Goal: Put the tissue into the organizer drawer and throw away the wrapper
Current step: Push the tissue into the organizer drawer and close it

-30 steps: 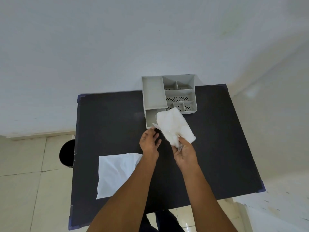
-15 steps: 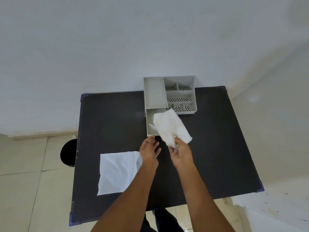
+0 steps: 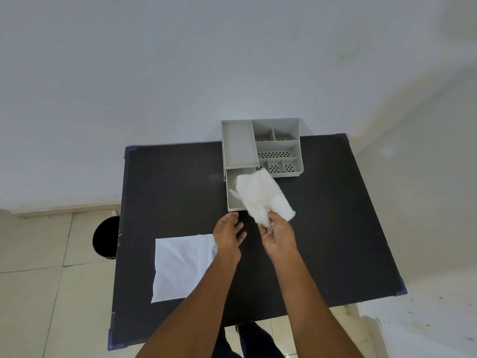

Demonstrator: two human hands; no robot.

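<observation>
My right hand (image 3: 280,235) grips a crumpled white tissue (image 3: 262,196) by its lower end. The tissue stands up over the pulled-out drawer (image 3: 232,196) of the grey organizer (image 3: 238,144) and hides the drawer's right part. A thin bit of clear wrapper seems to hang from the same hand; I cannot tell for sure. My left hand (image 3: 228,232) hovers empty with fingers apart, just in front of the drawer's front edge. A flat white sheet (image 3: 180,267) lies on the black table (image 3: 167,182) to the left of my left forearm.
The organizer stands at the table's far edge against the white wall. A black round bin (image 3: 104,237) sits on the tiled floor left of the table. A white surface (image 3: 426,329) is at the lower right.
The drawer has come further out toward me. The tissue in my right hand has shifted slightly left over the drawer. My left hand has drawn back a little from the drawer front.
</observation>
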